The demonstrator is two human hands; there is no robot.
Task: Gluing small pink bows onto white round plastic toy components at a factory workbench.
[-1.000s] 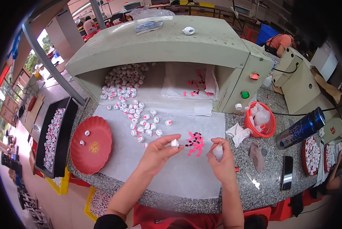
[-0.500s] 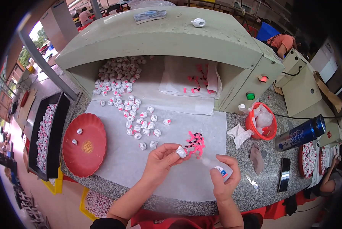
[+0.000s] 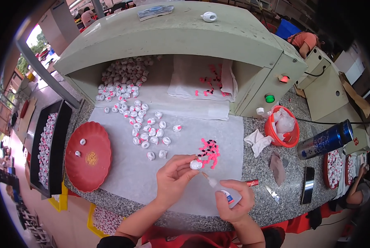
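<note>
Between the thumb and fingers of my left hand (image 3: 172, 175) is a small white rounded piece (image 3: 196, 165). My right hand (image 3: 237, 202) grips a translucent squeeze bottle (image 3: 231, 197) with a blue-and-white label. The bottle is tilted, and its thin nozzle points at the piece, very close to it; whether the tip touches cannot be made out. Just beyond my left fingers lies a pile of pink and black bits (image 3: 210, 151) on white paper (image 3: 179, 144). Several more white pieces with pink marks (image 3: 153, 132) are spread over the paper and heaped inside the grey hood.
The grey hood (image 3: 160, 37) stands across the back. At left are a red scalloped dish (image 3: 98, 173) and a black tray (image 3: 66, 120). To the right are a red basket (image 3: 270, 128), a blue tumbler (image 3: 323, 142), a phone (image 3: 308, 186), a cloth (image 3: 277, 169) and a red stick (image 3: 252, 182).
My right hand has moved left, bringing the bottle's nozzle up to the white piece. The piece has turned slightly in my left hand. The red stick has come into sight.
</note>
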